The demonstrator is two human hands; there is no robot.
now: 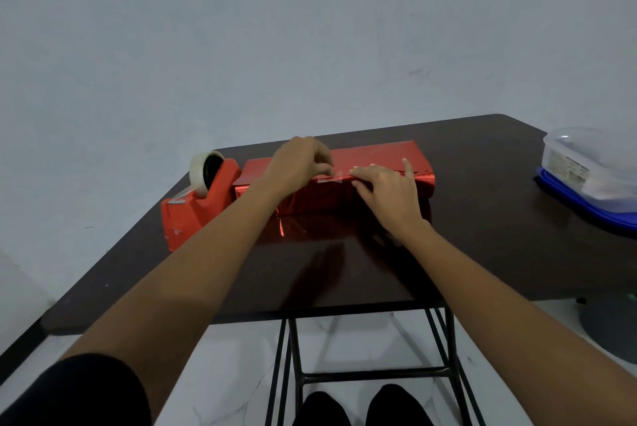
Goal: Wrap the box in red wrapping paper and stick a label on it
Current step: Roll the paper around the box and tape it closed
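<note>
Left hand (300,163): fingers curled, pinching one clear tape strip (331,179) onto the seam. Right hand (389,191): fingers straight, pressing the paper flat. One long box wrapped in red foil paper (396,153) lies mid-table on the dark brown table (482,253). One red tape dispenser (196,212) touches its left end. One clear plastic container (593,163) sits at the right edge.

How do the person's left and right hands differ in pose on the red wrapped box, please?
The left hand curls its fingers, pinching the tape strip; the right hand lies flat with straight fingers. The left hand sits toward the tape dispenser; the right hand sits toward the box's other end. Both touch the red wrapped box along its near edge.
</note>
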